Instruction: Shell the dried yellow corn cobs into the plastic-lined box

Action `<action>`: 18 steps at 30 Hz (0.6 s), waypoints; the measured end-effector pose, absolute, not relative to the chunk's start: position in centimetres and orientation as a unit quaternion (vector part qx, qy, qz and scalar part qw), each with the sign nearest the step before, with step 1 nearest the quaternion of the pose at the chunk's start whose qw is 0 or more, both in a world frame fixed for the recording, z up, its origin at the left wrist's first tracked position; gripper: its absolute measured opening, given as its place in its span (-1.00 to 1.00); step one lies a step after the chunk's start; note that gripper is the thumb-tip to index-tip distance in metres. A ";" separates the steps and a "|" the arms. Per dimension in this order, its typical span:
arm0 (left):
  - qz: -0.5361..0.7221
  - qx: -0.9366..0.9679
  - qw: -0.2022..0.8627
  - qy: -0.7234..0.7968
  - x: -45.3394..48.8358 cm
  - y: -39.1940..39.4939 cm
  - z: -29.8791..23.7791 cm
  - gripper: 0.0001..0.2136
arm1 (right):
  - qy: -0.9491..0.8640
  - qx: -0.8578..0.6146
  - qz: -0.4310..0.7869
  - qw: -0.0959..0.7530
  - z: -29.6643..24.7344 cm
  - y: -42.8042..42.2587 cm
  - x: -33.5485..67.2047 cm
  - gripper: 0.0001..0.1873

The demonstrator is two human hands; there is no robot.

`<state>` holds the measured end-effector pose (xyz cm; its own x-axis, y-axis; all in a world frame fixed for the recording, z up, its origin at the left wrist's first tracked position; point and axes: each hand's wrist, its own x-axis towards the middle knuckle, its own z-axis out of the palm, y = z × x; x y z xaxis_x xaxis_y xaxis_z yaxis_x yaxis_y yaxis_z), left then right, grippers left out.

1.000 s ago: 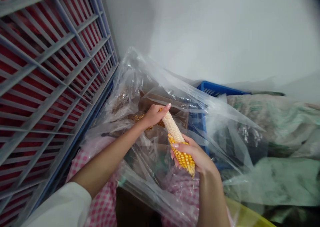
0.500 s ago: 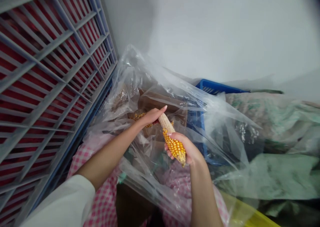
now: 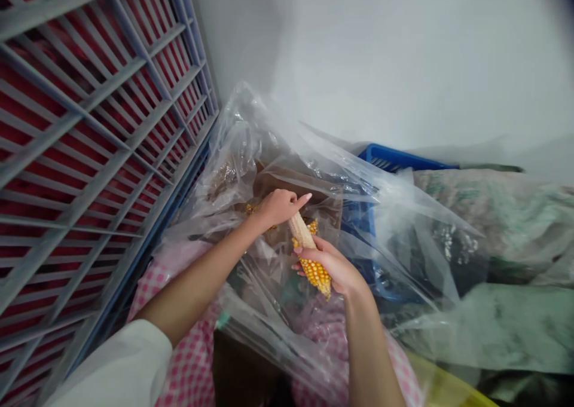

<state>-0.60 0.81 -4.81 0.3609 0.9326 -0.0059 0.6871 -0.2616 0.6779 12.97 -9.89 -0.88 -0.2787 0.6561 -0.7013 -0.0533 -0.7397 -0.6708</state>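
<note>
An ear of corn (image 3: 316,271) slants across the middle of the head view, its upper part stripped to pale cob and its lower part still covered in yellow kernels. My right hand (image 3: 329,260) is wrapped round the lower, kerneled part, thumb across the top. The bare upper end sits in my left hand (image 3: 282,207), whose fingers are curled and whose thumb points to the right. Beneath both hands spreads a clear plastic bag (image 3: 251,120), with loose corn kernels (image 3: 252,208) partly hidden behind my left hand.
A grey slatted crate (image 3: 107,126) with red inside rises on the left. To the right stand a blue basket (image 3: 381,156) and pale sacks (image 3: 506,216). Pink checked cloth (image 3: 188,359) covers my legs. Something yellow (image 3: 448,383) lies at lower right. A white wall (image 3: 381,54) closes the back.
My left thumb has swung outward to the right over the cob's upper end, and the left hand has risen slightly. My right hand has shifted its grip on the ear. The view has moved a little.
</note>
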 end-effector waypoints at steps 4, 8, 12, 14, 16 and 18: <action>0.244 0.756 0.286 0.536 -1.0 0.8 -4.9 -0.54 | -0.256 -0.570 0.739 0.252 -0.6 -9.7 13.0 -0.70; 0.265 0.768 0.302 0.499 -1.2 0.5 -4.4 -0.61 | -0.231 -0.575 0.729 0.292 -0.1 -9.6 13.4 -0.71; 0.275 0.745 0.360 0.490 -0.9 0.5 -4.2 -0.58 | -0.235 -0.561 0.738 0.291 0.3 -9.8 13.7 -0.68; 0.281 0.735 0.399 0.471 -0.7 0.7 -4.1 -0.58 | -0.238 -0.556 0.741 0.292 0.5 -9.9 13.8 -0.68; 0.283 0.731 0.432 0.445 -0.6 0.9 -3.9 -0.56 | -0.243 -0.547 0.747 0.290 0.7 -10.1 13.8 -0.68; 0.281 0.726 0.453 0.434 -0.5 1.0 -3.7 -0.53 | -0.246 -0.543 0.749 0.288 0.9 -10.2 13.9 -0.67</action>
